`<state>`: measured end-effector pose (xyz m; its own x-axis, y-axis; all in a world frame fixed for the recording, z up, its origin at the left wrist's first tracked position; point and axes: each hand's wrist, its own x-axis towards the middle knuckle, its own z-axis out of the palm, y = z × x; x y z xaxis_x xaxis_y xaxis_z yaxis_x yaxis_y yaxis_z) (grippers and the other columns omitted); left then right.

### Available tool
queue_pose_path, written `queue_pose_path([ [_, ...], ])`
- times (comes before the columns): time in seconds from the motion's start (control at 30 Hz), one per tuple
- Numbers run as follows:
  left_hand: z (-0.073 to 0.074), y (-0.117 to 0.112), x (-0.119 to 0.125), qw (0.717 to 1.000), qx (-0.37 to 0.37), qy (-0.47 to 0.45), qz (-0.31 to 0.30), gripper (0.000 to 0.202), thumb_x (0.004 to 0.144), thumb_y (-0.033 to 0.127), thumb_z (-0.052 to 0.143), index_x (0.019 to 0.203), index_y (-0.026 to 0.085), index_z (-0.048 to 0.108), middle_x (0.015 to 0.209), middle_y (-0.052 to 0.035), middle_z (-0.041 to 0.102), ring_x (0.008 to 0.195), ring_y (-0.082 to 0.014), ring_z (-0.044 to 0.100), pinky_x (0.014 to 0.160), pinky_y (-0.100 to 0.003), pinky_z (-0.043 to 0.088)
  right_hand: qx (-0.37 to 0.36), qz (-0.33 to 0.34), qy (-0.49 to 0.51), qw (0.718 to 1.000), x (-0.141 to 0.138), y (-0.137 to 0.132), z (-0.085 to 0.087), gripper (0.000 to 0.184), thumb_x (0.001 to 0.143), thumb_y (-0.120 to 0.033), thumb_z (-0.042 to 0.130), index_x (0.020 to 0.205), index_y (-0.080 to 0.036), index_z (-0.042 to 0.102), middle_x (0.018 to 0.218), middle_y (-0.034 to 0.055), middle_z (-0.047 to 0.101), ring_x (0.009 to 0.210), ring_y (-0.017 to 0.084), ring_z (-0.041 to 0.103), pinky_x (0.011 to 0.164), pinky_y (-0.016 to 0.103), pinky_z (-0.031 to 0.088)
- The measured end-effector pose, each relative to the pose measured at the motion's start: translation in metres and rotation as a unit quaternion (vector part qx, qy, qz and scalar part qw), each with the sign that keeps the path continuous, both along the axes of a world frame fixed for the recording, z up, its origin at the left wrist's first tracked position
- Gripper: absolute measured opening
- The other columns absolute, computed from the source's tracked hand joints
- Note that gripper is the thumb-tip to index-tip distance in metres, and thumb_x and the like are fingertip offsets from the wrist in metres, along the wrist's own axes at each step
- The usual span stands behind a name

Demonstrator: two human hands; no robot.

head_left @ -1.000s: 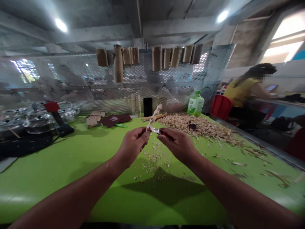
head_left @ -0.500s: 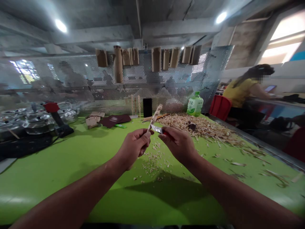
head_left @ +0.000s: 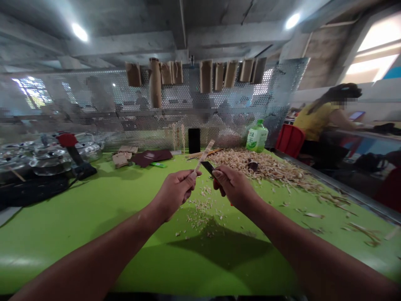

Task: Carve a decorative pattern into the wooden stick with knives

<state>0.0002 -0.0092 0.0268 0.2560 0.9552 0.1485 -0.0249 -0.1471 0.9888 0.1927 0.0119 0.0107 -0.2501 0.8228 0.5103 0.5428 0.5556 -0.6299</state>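
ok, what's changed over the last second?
The right hand has turned: its knife angles more steeply up-left, showing a dark face instead of a bright one. The stick in the left hand has rolled and looks slimmer. Nothing taken up or let go. Phone, bottle, shavings: unchanged.

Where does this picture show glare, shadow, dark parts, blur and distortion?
In the head view, the ceiling lamps and window at right burn out to white; head view: a broad dark shadow lies on the green table; head view: the silver pots blur near the left edge, while the forearms look stretched; head view: the right hand's knife shows a dark blade.
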Motion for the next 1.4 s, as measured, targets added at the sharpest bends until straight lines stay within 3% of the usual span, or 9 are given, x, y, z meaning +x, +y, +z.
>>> queue_pose_path([
  [0.27, 0.0020, -0.0016, 0.0005, 1.000, -0.017, 0.000, -0.009, 0.029, 0.085, 0.037, 0.057, 0.102, 0.013, 0.062, 0.058, 0.0061, 0.039, 0.038, -0.0023, 0.026, 0.036, -0.019, 0.016, -0.031, 0.011, -0.001, 0.999, 0.0002, 0.0000, 0.0020, 0.044, 0.095, -0.051, 0.033, 0.066, -0.020, 0.048, 0.054, -0.0011, 0.053, 0.044, 0.009, 0.044, 0.047, 0.026, 0.029],
  [0.53, -0.0018, -0.0043, 0.0018, 0.999, -0.001, 0.028, -0.016, 0.027, 0.085, 0.042, 0.056, 0.082, 0.015, 0.059, 0.054, 0.0072, 0.033, 0.039, -0.0029, 0.024, 0.038, -0.019, 0.017, -0.056, 0.039, 0.019, 0.997, -0.0030, -0.0004, -0.0013, 0.044, 0.095, -0.052, 0.034, 0.067, -0.021, 0.046, 0.055, -0.0006, 0.054, 0.044, 0.009, 0.044, 0.046, 0.026, 0.030],
  [0.67, -0.0021, -0.0037, 0.0031, 0.998, 0.037, 0.046, 0.007, 0.029, 0.085, 0.043, 0.056, 0.088, 0.015, 0.062, 0.055, 0.0071, 0.032, 0.042, -0.0041, 0.026, 0.040, -0.019, 0.019, -0.044, 0.025, 0.040, 0.998, -0.0048, -0.0014, -0.0015, 0.045, 0.094, -0.052, 0.034, 0.065, -0.021, 0.046, 0.053, -0.0014, 0.053, 0.044, 0.009, 0.044, 0.047, 0.025, 0.031],
  [0.87, -0.0011, -0.0017, 0.0041, 1.000, -0.002, 0.005, 0.016, 0.028, 0.085, 0.037, 0.056, 0.099, 0.014, 0.064, 0.056, 0.0064, 0.035, 0.040, -0.0041, 0.026, 0.038, -0.021, 0.016, 0.010, -0.035, 0.022, 0.999, -0.0031, -0.0019, 0.0011, 0.045, 0.094, -0.051, 0.035, 0.063, -0.021, 0.046, 0.053, 0.0002, 0.053, 0.045, 0.010, 0.044, 0.047, 0.025, 0.028],
  [1.17, 0.0011, -0.0076, 0.0057, 1.000, 0.003, 0.031, 0.006, 0.022, 0.086, 0.037, 0.054, 0.078, 0.017, 0.058, 0.052, 0.0068, 0.033, 0.039, -0.0045, 0.024, 0.040, -0.022, 0.017, 0.027, -0.052, -0.033, 0.998, -0.0057, -0.0069, 0.0041, 0.041, 0.094, -0.048, 0.035, 0.064, -0.021, 0.044, 0.050, -0.0010, 0.049, 0.043, 0.010, 0.039, 0.047, 0.028, 0.024],
  [1.4, -0.0047, -0.0061, 0.0048, 0.993, 0.059, 0.103, 0.016, 0.031, 0.087, 0.042, 0.052, 0.069, 0.017, 0.052, 0.053, 0.0068, 0.029, 0.042, -0.0052, 0.023, 0.044, -0.022, 0.017, -0.027, -0.008, -0.009, 1.000, -0.0065, -0.0064, 0.0029, 0.044, 0.094, -0.050, 0.036, 0.063, -0.021, 0.045, 0.050, -0.0007, 0.050, 0.042, 0.009, 0.042, 0.044, 0.026, 0.026],
])
